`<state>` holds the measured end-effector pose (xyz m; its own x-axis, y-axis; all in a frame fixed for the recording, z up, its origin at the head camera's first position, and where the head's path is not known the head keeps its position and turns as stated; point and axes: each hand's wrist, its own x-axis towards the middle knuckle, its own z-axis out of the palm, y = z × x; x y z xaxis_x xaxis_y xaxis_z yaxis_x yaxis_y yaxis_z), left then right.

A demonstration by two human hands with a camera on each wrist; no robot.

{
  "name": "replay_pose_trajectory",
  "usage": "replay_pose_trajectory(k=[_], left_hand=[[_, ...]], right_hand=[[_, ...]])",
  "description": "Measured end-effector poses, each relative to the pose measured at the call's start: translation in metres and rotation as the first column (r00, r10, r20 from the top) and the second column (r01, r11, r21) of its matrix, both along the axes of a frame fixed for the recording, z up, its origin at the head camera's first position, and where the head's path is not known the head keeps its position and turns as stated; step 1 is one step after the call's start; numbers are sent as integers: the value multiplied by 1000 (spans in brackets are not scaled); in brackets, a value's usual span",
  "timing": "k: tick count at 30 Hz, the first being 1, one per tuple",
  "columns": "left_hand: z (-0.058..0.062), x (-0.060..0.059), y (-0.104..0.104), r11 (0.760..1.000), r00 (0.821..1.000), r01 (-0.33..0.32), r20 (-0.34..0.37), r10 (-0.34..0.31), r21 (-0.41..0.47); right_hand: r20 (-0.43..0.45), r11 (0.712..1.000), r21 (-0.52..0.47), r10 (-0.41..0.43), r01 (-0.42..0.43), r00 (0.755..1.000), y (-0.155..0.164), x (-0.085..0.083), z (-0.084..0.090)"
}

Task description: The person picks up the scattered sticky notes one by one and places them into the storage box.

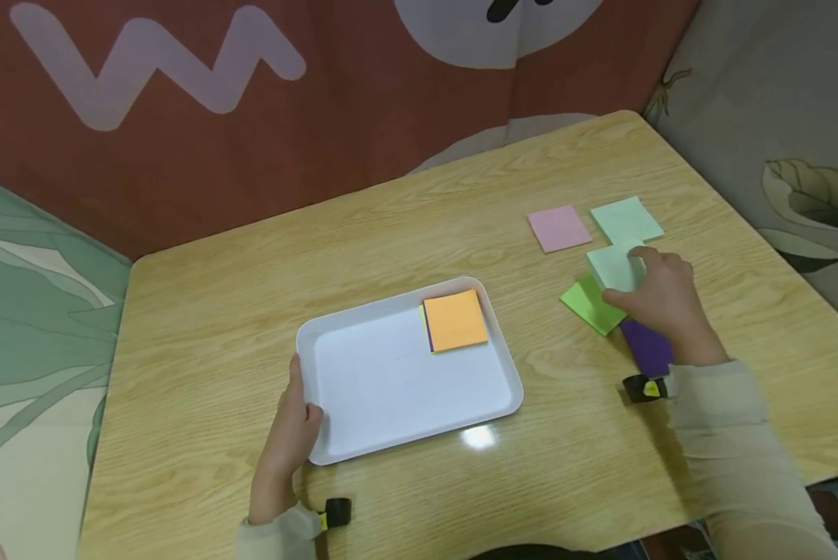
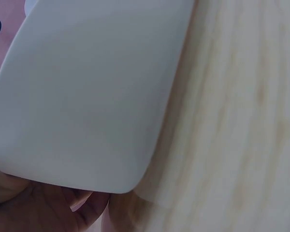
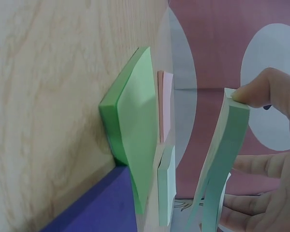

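In the head view my left hand (image 1: 291,424) grips the left rim of a white tray (image 1: 363,389), thumb over the edge. The tray's underside and wall fill much of the left wrist view. Stacked in its far right corner are sticky-note pads, an orange pad (image 1: 455,320) on top with purple and yellow edges under it. My right hand (image 3: 275,159) pinches a pale green sticky-note pad (image 3: 226,140) between thumb and fingers, raised above the table. Below it lie a bright green pad (image 3: 135,111) and a purple pad (image 3: 99,205), their edges meeting.
Farther back on the wooden table (image 1: 216,295) lie a pink pad (image 1: 560,229) and another pale green pad (image 1: 626,219). A reddish patterned curtain (image 1: 363,117) borders the far edge. Black wrist straps (image 1: 336,513) show at both wrists.
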<state>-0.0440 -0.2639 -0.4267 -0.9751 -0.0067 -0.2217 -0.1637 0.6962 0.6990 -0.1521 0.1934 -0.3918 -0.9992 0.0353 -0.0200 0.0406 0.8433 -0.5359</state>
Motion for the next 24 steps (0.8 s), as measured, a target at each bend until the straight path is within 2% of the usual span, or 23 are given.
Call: replay_pose_trajectory(k=[24], left_hand=[[3,0,1,1000,1000,0,11,0,9]], right_hand=[[-53,999,-19,27,-28,998,-11,-1,4]])
